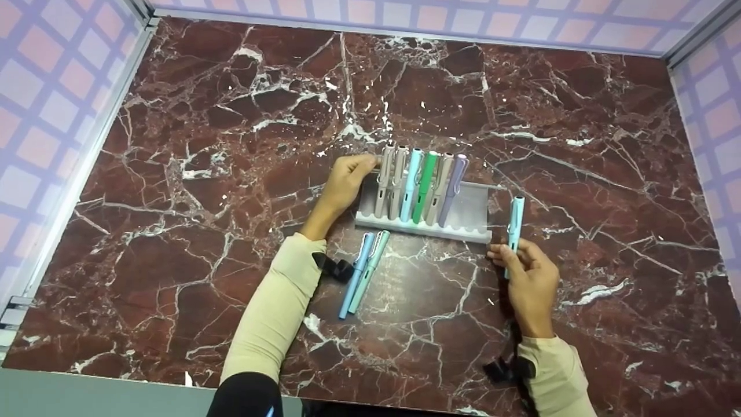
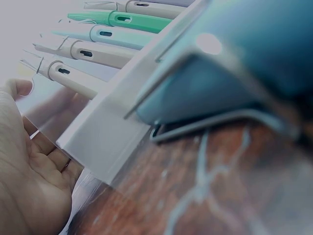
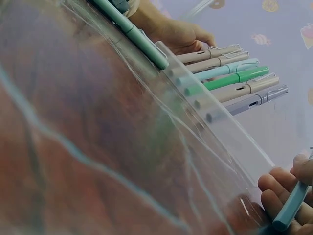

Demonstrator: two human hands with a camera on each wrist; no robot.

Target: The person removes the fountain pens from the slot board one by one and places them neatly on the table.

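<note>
A clear pen stand (image 1: 469,208) with a scalloped front ledge holds several capped pens in a leaning row: taupe ones, a light blue pen (image 1: 411,184), a green pen (image 1: 425,188) and a purple pen (image 1: 453,191). At its left side, my left hand (image 1: 349,176) grips the stand's edge, the thumb by the first taupe pen (image 2: 73,81) and fingers behind the clear panel. My right hand (image 1: 531,278) pinches another light blue pen (image 1: 516,223), cap up, between thumb and fingers. Its other fingertips are close to the stand's front right corner; contact is unclear.
Just in front of the stand, a blue pen (image 1: 356,275) and a mint green pen (image 1: 369,272) lie side by side on the marbled red-brown table (image 1: 608,243). Checked panels (image 1: 52,87) border the table at the left, back and right.
</note>
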